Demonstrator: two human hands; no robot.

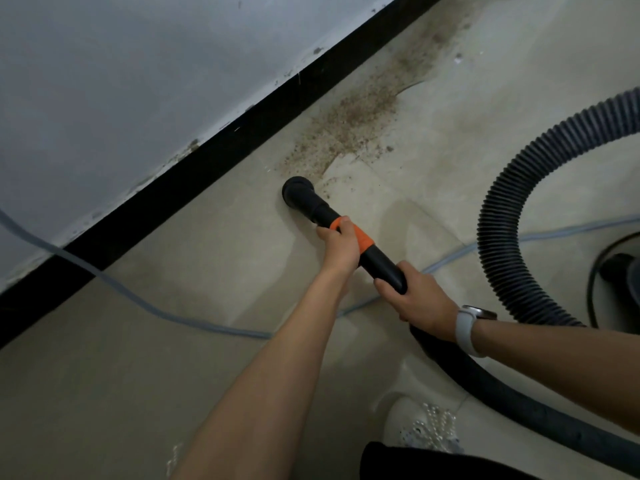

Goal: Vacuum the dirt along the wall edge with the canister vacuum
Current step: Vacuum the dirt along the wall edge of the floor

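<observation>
A black vacuum wand (381,263) with an orange collar slants down to a round black nozzle (298,192) resting on the beige floor. My left hand (339,245) grips the wand at the orange collar. Behind it, my right hand (417,301), with a white watch on the wrist, grips the wand's rear end where the hose joins. Brown dirt (349,128) lies in a long band beside the black baseboard (221,164), starting just beyond the nozzle and running up to the right. The ribbed hose (498,216) loops to the right. The canister (620,268) is only partly visible at the right edge.
A pale blue cable (194,322) trails across the floor from the left edge, under my arms, to the right. A grey-white wall (121,81) rises above the baseboard. A white shoe (420,427) shows at the bottom.
</observation>
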